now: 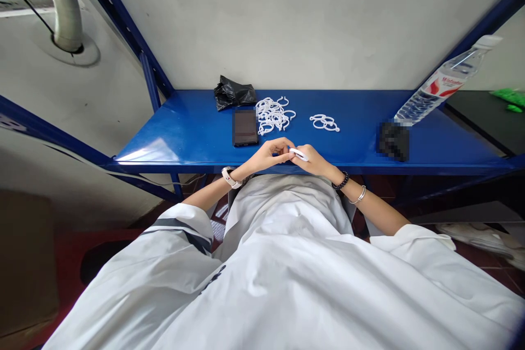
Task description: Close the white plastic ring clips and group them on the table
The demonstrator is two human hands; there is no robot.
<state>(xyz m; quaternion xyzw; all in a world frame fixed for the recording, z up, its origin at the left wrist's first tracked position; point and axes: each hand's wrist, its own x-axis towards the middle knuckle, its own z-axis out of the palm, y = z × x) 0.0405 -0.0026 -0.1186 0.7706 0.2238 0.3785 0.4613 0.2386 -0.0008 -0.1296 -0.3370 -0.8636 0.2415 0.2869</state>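
Note:
At the front edge of the blue table, my two hands meet over a white plastic curtain ring (pixel 299 154). My right hand (pixel 314 161) is closed around the ring, which lies across its fingers. The thumb and fingertips of my left hand (pixel 268 155) pinch at the ring's left end. Just beyond my left hand lies a pile of white curtain rings (pixel 271 116), several of them gapped open. A smaller group of white rings (pixel 324 122), which look closed, rests to the right of the pile.
A dark phone (pixel 245 127) lies left of the pile, with a crumpled black plastic bag (pixel 233 93) behind it. Toward the right of the blue table (pixel 188 120) stand a water bottle (pixel 443 85) and a blurred dark object (pixel 394 141). Blue metal posts and a wall border the table.

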